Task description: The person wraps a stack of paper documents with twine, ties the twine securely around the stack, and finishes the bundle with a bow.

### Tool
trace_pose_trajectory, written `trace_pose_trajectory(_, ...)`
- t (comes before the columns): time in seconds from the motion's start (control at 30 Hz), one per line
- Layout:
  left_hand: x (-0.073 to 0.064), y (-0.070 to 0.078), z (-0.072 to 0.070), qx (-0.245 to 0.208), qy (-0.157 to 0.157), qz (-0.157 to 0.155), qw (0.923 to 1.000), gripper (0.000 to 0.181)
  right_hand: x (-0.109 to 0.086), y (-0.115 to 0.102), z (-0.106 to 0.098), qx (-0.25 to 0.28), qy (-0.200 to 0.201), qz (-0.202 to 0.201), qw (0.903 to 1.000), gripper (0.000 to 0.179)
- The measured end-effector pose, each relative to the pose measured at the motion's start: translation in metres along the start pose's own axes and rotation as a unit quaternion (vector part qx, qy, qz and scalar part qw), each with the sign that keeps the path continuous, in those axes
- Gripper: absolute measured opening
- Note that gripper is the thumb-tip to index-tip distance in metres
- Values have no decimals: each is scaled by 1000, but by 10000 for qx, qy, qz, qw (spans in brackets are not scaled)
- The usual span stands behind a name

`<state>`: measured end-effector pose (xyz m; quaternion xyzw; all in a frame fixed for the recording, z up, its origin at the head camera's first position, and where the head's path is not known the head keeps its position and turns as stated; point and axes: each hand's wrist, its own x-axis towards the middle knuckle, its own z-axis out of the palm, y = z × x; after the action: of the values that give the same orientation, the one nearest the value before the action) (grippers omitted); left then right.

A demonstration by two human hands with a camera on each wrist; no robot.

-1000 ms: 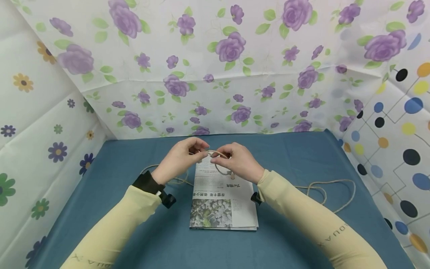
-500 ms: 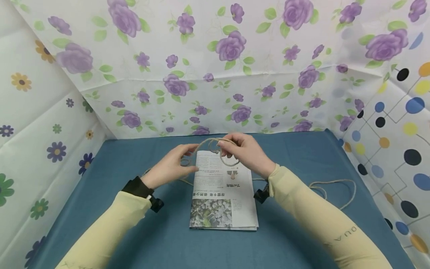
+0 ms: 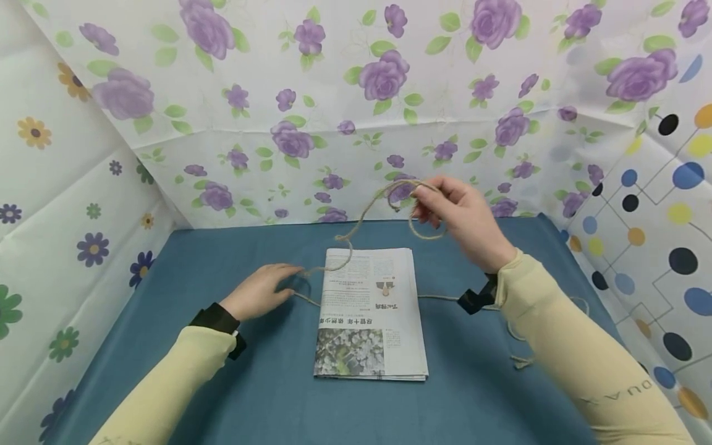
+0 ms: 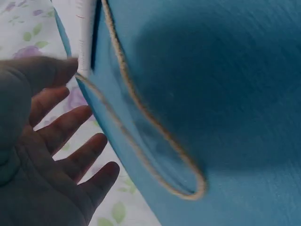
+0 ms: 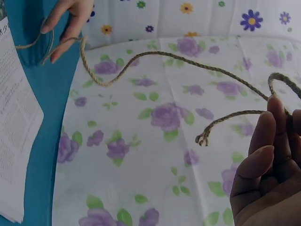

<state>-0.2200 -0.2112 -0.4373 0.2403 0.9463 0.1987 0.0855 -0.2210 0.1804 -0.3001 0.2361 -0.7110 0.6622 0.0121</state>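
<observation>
A folded newspaper [image 3: 361, 312] lies on the blue cloth, with twine [image 3: 436, 297] emerging from both its left and right sides. Raised above the paper's far right corner, my right hand [image 3: 467, 216] pinches the twine [image 5: 188, 61]. A frayed end hangs free in the right wrist view, and a small loop dangles below the fingers. From there the strand sags across the paper's far left corner toward my left hand [image 3: 261, 290]. That hand is beside the paper's left edge, its fingers [image 4: 70, 125] spread and relaxed, with twine [image 4: 127, 77] passing near the thumb.
Blue cloth [image 3: 267, 395] covers the table. More twine [image 3: 521, 361] with a frayed end lies at the right, partly hidden by the right sleeve. Flowered sheeting [image 3: 233, 111] rises behind and at the left; dotted sheeting [image 3: 656, 228] stands at the right.
My right hand has lifted and moved right, drawing the twine up off the paper. My left hand has let go of the twine and moved left and nearer me.
</observation>
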Motion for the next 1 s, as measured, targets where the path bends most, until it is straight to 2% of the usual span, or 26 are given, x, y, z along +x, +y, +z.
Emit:
trace_pose_trajectory(0.2, 4, -4, 6, 217, 241, -193, 9993, 50, -6, -10, -31, 685, 492, -206, 9962, 21)
trace_pose_trajectory(0.33, 8, -6, 9, 350, 428, -621, 9965, 53, -10, -16, -49, 1230, 872, -394, 9878, 21)
trace_pose_trajectory(0.4, 11, -8, 11, 103, 471, -893, 9948, 54, -12, -17, -58, 1469, 1034, -488, 9825, 21)
trace_pose_trajectory(0.5, 17, -9, 16, -536, 487, -1143, 9908, 55, -17, -20, -69, 1755, 1244, -630, 9746, 19)
trace_pose_trajectory(0.6, 22, -7, 22, -1106, 475, -1231, 9851, 57, -22, -22, -78, 2083, 1293, -844, 9658, 18)
trace_pose_trajectory(0.7, 32, -1, 29, -1282, 556, -1251, 9822, 57, -25, -24, -85, 2329, 1175, -1010, 9601, 18)
trace_pose_trajectory(0.83, 50, 11, 36, -1178, 705, -1440, 9800, 52, -25, -25, -87, 2329, 1014, -961, 9624, 18)
trace_pose_trajectory(1.0, 70, 18, 41, -844, 671, -1807, 9776, 46, -23, -21, -78, 2030, 1057, -805, 9701, 19)
